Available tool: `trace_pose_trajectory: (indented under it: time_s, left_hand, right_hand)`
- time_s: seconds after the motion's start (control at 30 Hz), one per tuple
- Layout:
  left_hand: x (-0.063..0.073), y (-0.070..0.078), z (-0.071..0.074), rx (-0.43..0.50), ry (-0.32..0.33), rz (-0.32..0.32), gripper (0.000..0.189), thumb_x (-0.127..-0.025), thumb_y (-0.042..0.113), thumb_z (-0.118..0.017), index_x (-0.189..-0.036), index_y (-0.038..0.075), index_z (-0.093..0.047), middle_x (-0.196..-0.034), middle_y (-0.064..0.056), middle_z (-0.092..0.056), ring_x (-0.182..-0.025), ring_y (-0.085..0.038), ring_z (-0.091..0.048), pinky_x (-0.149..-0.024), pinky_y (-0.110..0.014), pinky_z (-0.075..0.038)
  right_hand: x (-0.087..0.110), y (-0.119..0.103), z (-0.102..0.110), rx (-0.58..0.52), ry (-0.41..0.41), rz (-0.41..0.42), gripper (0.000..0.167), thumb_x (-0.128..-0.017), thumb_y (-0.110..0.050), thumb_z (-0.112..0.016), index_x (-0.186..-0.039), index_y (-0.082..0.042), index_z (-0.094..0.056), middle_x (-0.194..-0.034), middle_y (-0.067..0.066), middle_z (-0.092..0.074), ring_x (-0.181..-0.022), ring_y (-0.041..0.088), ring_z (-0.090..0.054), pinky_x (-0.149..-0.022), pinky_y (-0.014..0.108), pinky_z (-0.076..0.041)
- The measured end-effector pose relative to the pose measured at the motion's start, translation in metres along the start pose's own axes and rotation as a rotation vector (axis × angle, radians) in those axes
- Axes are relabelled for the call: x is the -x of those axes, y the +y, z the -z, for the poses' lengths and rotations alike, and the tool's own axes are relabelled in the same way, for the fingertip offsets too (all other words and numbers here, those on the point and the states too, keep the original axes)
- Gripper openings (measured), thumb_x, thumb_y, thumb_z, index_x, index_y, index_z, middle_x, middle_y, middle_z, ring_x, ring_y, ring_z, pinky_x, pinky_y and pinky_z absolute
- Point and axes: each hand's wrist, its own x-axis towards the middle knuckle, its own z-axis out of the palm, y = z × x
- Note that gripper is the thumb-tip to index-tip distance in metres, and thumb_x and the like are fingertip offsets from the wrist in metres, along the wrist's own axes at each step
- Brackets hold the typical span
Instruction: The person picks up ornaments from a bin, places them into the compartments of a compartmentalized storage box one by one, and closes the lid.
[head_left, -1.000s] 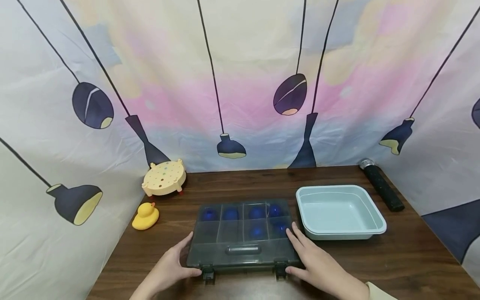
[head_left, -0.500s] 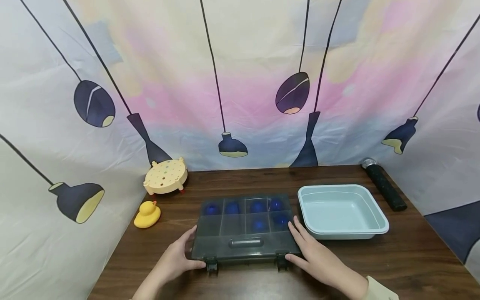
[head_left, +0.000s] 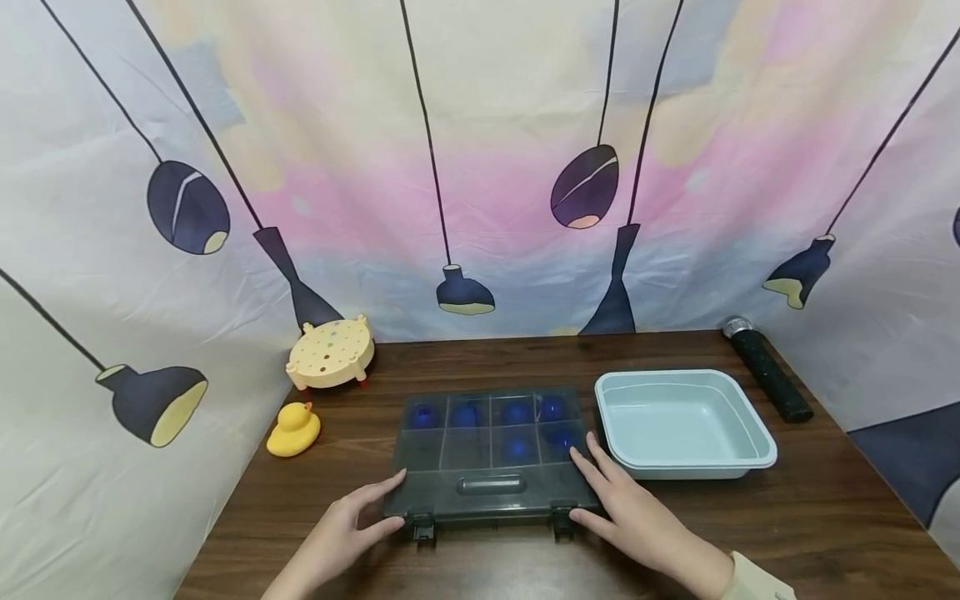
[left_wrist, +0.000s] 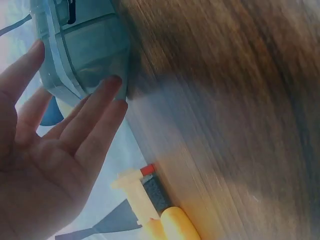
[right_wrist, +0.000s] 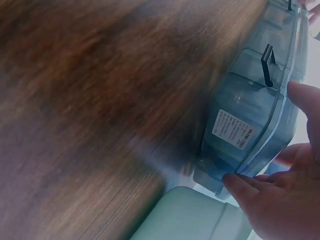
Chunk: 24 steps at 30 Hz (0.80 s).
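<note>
A dark translucent compartment box (head_left: 491, 483) lies flat on the table with its lid down. Blue round things (head_left: 516, 446) show through several compartments. Two latches, a left one (head_left: 423, 530) and a right one (head_left: 562, 523), hang loose at its front. My left hand (head_left: 337, 533) is at the box's front left corner, fingers extended and spread; in the left wrist view they overlap the box's end (left_wrist: 97, 50). My right hand (head_left: 630, 517) rests along the right side, thumb near the right latch. A printed label (right_wrist: 233, 129) is on the box's wall in the right wrist view.
A pale blue tray (head_left: 686, 465) stands right of the box, close to my right fingers. Beyond it lies a black microphone (head_left: 768, 371). At the left are a yellow rubber duck (head_left: 293, 430) and a cream round object with short legs (head_left: 331, 354). A patterned curtain (head_left: 517, 167) backs the table.
The box has shifted slightly away from me. My left hand's index finger has come from beside the left wall to the lid's left edge. The right hand keeps by the right side.
</note>
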Motion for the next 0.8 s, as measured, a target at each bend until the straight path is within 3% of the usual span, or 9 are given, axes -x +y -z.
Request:
trace_pose_trajectory:
  time_s: [0.23, 0.43, 0.57, 0.67, 0.8]
  left_hand:
    - [-0.0043, -0.0032, -0.0027, -0.038, 0.024, 0.009, 0.055, -0.083, 0.030, -0.076, -0.132, 0.012, -0.061, -0.127, -0.023, -0.057, -0.109, -0.034, -0.060, -0.086, -0.038, -0.052]
    - [-0.0058, -0.0036, -0.0040, -0.063, 0.034, 0.012, 0.053, -0.082, 0.028, -0.077, -0.130, 0.011, -0.062, -0.126, -0.020, -0.058, -0.105, -0.030, -0.063, -0.084, -0.037, -0.053]
    - [-0.0083, -0.0012, -0.0066, -0.129, 0.100, 0.013, 0.048, -0.080, 0.028, -0.079, -0.124, 0.016, -0.067, -0.131, -0.013, -0.056, -0.107, -0.029, -0.062, -0.085, -0.043, -0.051]
    - [-0.0098, -0.0009, -0.0079, -0.236, 0.150, -0.034, 0.042, -0.077, 0.026, -0.081, -0.118, 0.020, -0.072, -0.137, -0.006, -0.052, -0.105, -0.023, -0.062, -0.079, -0.039, -0.053]
    - [-0.0104, -0.0031, -0.0072, -0.348, 0.175, -0.182, 0.039, -0.075, 0.019, -0.083, -0.113, 0.019, -0.074, -0.139, -0.001, -0.052, -0.098, -0.014, -0.065, -0.069, -0.026, -0.054]
  right_hand:
    - [0.0006, 0.0006, -0.0003, 0.030, 0.011, 0.031, 0.069, -0.092, -0.059, -0.051, -0.152, -0.031, -0.031, -0.159, 0.015, -0.009, -0.136, 0.035, -0.032, -0.088, 0.046, -0.049]
    - [-0.0001, 0.0006, -0.0018, 0.072, 0.019, 0.051, 0.068, -0.092, -0.057, -0.053, -0.151, -0.028, -0.034, -0.159, 0.016, -0.009, -0.133, 0.035, -0.036, -0.082, 0.040, -0.052]
    - [-0.0007, 0.0009, -0.0020, 0.097, 0.045, 0.076, 0.068, -0.093, -0.051, -0.057, -0.151, -0.023, -0.035, -0.159, 0.009, -0.014, -0.136, 0.032, -0.033, -0.089, 0.042, -0.049]
    - [-0.0007, 0.0014, -0.0019, 0.117, 0.056, 0.092, 0.068, -0.094, -0.048, -0.057, -0.152, -0.021, -0.034, -0.158, 0.007, -0.019, -0.138, 0.031, -0.031, -0.096, 0.045, -0.045]
    - [-0.0001, 0.0031, -0.0027, 0.118, 0.048, 0.097, 0.066, -0.095, -0.049, -0.055, -0.152, -0.027, -0.031, -0.158, 0.007, -0.019, -0.138, 0.034, -0.030, -0.094, 0.047, -0.045]
